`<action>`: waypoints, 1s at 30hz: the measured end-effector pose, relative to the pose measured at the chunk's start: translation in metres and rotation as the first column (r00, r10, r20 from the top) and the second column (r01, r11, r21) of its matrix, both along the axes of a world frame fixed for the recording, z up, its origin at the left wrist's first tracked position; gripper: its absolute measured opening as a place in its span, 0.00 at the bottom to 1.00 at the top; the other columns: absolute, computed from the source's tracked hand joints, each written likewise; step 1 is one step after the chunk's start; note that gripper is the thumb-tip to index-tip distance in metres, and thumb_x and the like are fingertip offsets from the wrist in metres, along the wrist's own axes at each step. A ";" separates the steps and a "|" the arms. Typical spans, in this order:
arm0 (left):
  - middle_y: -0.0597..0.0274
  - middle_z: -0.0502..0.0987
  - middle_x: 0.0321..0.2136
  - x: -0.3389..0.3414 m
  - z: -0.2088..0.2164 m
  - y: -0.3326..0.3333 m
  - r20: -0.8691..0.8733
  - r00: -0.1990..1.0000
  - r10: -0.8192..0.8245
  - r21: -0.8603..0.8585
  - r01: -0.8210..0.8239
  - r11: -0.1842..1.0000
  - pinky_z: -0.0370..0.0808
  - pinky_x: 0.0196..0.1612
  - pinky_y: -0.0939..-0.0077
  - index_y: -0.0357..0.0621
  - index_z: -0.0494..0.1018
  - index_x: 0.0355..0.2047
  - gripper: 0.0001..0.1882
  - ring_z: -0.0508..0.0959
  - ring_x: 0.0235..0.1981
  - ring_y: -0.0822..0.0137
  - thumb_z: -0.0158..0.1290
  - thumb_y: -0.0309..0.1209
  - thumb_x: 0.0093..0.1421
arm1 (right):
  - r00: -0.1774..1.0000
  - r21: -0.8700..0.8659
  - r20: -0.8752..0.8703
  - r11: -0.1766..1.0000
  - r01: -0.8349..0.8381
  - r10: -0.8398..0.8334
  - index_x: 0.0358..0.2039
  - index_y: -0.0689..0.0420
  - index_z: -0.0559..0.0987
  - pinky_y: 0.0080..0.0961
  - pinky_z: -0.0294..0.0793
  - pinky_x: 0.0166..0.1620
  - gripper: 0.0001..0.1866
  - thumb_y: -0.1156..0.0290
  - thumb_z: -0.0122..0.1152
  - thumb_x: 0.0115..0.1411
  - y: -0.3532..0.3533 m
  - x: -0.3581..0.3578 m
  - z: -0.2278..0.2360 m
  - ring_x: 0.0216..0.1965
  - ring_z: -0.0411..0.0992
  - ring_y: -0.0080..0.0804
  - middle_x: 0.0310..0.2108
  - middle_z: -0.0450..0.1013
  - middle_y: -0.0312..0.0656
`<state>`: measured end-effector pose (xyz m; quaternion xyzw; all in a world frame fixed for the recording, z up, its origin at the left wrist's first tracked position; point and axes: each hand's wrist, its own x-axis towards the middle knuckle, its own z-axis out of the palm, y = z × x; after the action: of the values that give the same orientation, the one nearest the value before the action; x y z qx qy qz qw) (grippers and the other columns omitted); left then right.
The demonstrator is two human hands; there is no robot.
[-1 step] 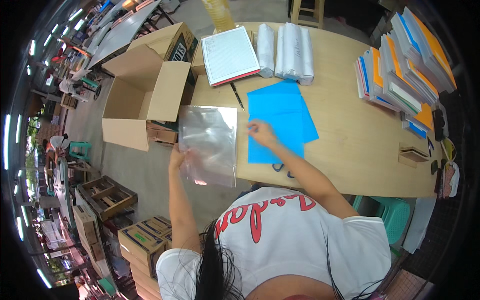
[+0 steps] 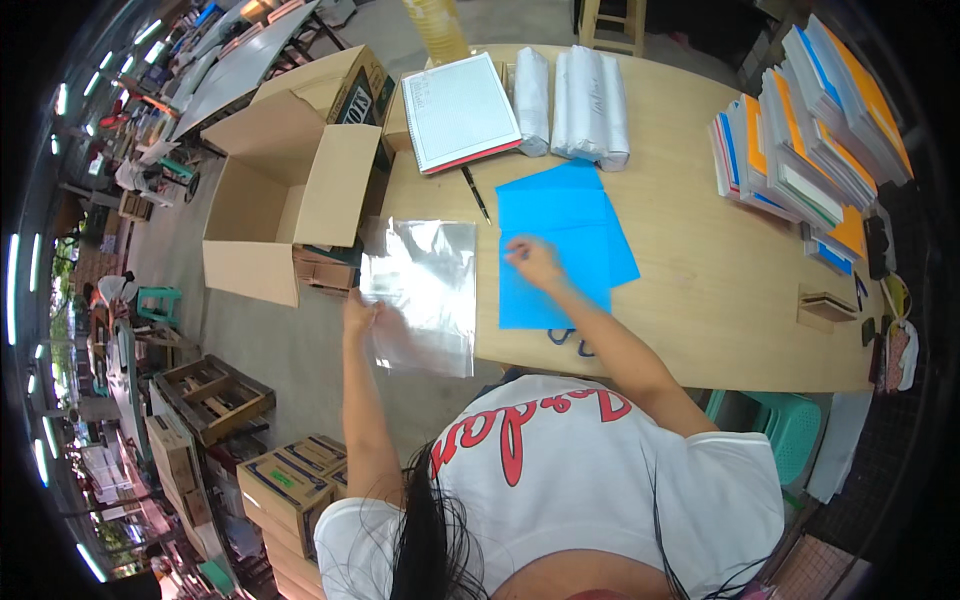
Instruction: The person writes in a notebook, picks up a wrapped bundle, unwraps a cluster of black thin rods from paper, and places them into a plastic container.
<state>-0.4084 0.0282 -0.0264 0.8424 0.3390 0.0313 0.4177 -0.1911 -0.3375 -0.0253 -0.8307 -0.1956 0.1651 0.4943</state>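
Observation:
My left hand [image 2: 361, 312] is closed on the left edge of a clear plastic bag [image 2: 425, 275], which lies flat over the table's left edge and catches the light. Over a pair of overlapping blue sheets [image 2: 560, 290] hovers my right hand [image 2: 536, 262], a little blurred. Its fingers are curled together, and I cannot make out whether anything is in them. Dark blue scissor-like handle loops [image 2: 560, 338] poke out below the sheets at the near edge. A black pen [image 2: 476, 194] lies between the bag and the spiral notebook [image 2: 462, 112].
White wrapped rolls [image 2: 590, 105] lie at the table's back. Stacked books with blue and orange covers [image 2: 790, 140] stand at the far right. Left of the table sits an open cardboard box [image 2: 255, 200]. A green stool [image 2: 790, 440] is tucked by the near right edge.
My right hand has shifted slightly to the right over the blue sheets. The plastic bag has moved a little in my left hand, and its shine has changed.

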 end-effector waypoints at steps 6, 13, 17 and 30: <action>0.44 0.65 0.51 0.088 0.008 -0.118 0.222 0.974 0.053 0.440 -0.148 0.886 0.64 0.57 0.55 0.35 0.63 0.54 0.34 0.66 0.54 0.46 0.62 0.31 0.47 | 0.787 -0.328 0.207 0.717 0.615 -0.581 0.42 0.54 0.75 0.39 0.70 0.49 0.25 0.58 0.73 0.45 -0.130 0.045 -0.009 0.50 0.68 0.46 0.47 0.70 0.48; 0.41 0.64 0.52 0.138 -0.015 -0.239 0.230 0.882 -0.411 0.181 0.377 0.909 0.64 0.57 0.58 0.35 0.59 0.58 0.39 0.65 0.54 0.45 0.63 0.34 0.48 | 0.867 -0.671 0.137 0.598 0.437 -0.479 0.44 0.59 0.75 0.47 0.69 0.50 0.36 0.53 0.78 0.37 -0.110 0.074 0.017 0.52 0.67 0.48 0.48 0.71 0.49; 0.39 0.63 0.53 0.165 0.005 -0.258 0.135 0.859 -0.494 0.113 0.481 0.869 0.61 0.58 0.54 0.35 0.57 0.59 0.41 0.63 0.55 0.42 0.63 0.34 0.48 | 0.859 -0.466 -0.020 0.765 0.445 -0.511 0.46 0.62 0.77 0.42 0.73 0.48 0.30 0.59 0.74 0.44 -0.144 0.085 -0.005 0.48 0.72 0.50 0.47 0.74 0.51; 0.44 0.70 0.51 0.227 -0.043 -0.301 0.247 0.798 -0.550 -0.401 0.601 0.691 0.73 0.49 0.64 0.31 0.59 0.57 0.34 0.74 0.48 0.55 0.61 0.27 0.52 | 0.683 0.406 -0.563 0.564 0.719 -0.465 0.53 0.61 0.70 0.31 0.74 0.49 0.26 0.77 0.65 0.53 -0.214 0.010 0.015 0.45 0.73 0.34 0.45 0.74 0.46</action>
<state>-0.1811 -0.2725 -0.0693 0.7792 0.0321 -0.1373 0.6108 -0.1814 -0.5515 -0.0106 -0.5932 0.1642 0.0772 0.7844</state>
